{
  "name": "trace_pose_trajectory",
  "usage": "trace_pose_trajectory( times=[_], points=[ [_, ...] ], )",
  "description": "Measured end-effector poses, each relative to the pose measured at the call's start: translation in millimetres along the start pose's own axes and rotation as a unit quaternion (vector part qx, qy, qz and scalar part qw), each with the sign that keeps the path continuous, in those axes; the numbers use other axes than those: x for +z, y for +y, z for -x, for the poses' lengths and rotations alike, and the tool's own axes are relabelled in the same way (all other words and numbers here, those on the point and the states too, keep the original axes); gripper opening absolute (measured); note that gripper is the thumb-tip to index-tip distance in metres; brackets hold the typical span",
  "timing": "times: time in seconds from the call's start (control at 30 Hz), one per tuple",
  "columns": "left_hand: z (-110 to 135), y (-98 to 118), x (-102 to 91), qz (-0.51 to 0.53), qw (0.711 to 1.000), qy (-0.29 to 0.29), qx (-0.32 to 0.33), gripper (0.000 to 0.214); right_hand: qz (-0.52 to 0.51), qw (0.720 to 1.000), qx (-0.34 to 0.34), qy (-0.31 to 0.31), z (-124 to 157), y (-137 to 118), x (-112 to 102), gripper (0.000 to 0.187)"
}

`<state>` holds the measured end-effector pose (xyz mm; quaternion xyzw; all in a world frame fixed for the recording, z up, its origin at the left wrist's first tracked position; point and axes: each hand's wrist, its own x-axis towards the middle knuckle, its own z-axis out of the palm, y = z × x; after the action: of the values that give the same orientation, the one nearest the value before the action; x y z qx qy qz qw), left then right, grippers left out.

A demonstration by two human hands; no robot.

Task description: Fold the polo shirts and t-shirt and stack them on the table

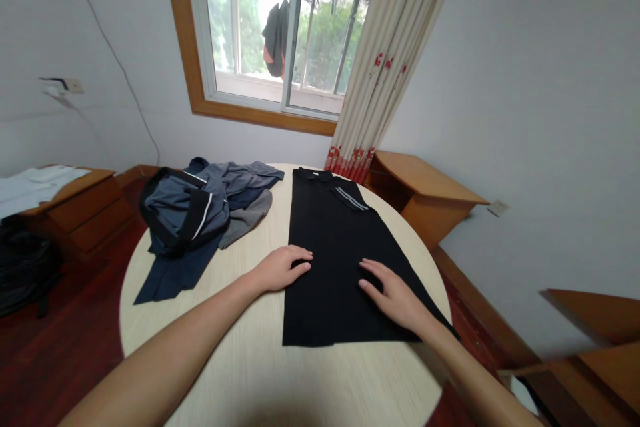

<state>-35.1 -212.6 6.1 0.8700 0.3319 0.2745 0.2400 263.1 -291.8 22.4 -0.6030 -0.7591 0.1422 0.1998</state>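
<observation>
A black polo shirt lies spread on the round table, its collar toward the window and its hem toward me. One side looks folded inward, with a sleeve edged in grey-white stripes lying across the upper right. My left hand rests at the shirt's left edge, fingers stretched over the cloth. On the right part of the shirt lies my right hand, palm down, thumb and fingers apart. Neither hand is gripping the fabric.
A heap of grey and navy clothes covers the table's left side. Beyond the table are a curtain and a wooden desk. A wooden cabinet with white cloth on top stands at left, a black bag beside it.
</observation>
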Motion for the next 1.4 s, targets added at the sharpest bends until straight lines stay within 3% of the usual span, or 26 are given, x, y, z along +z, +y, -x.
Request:
trace_pose_trajectory(
  times=[0.13,0.27,0.4,0.57,0.67,0.9,1.03,1.17,1.23,1.27,1.33,1.4],
  points=[
    [-1,1,-2.5,0.000,1.000,-0.001,-0.002,0.031,0.102,0.984,0.129,0.074,7,77,-22,0.045],
    [-1,3,-5.0,0.005,1.000,0.000,-0.008,0.029,0.133,0.966,0.206,0.087,22,103,-33,0.050],
    [-1,6,-7.5,0.010,1.000,0.001,-0.020,0.029,0.055,0.960,0.266,0.062,25,101,-40,0.052],
    [0,7,-8.9,0.017,1.000,-0.003,-0.026,0.031,-0.030,0.960,0.280,0.013,21,95,-49,0.015],
    [0,6,-9.8,0.020,0.999,-0.006,-0.025,0.031,-0.040,0.961,0.272,-0.019,20,88,-52,0.020],
    [0,5,-9.9,0.020,0.999,-0.012,-0.023,0.032,-0.101,0.962,0.248,0.044,18,76,-55,0.016],
    [-1,4,-9.7,0.024,0.999,-0.013,-0.018,0.032,-0.109,0.960,0.230,0.117,15,74,-59,0.014],
    [-1,5,-11.0,0.024,0.999,-0.019,-0.021,0.034,-0.126,0.963,0.165,0.173,17,47,-58,0.021],
    [-1,5,-11.1,0.022,0.999,-0.023,-0.024,0.034,-0.147,0.974,0.109,0.133,21,24,-52,0.021],
    [-1,5,-10.9,0.020,0.999,-0.023,-0.026,0.034,-0.156,0.981,0.082,0.085,23,12,-49,0.021],
    [-1,5,-10.2,0.016,0.999,-0.022,-0.026,0.035,-0.174,0.982,0.053,-0.055,27,-8,-43,0.023],
    [-1,5,-9.8,0.010,1.000,-0.022,-0.019,0.036,-0.201,0.959,0.042,-0.196,27,-19,-41,0.030]
  ],
)
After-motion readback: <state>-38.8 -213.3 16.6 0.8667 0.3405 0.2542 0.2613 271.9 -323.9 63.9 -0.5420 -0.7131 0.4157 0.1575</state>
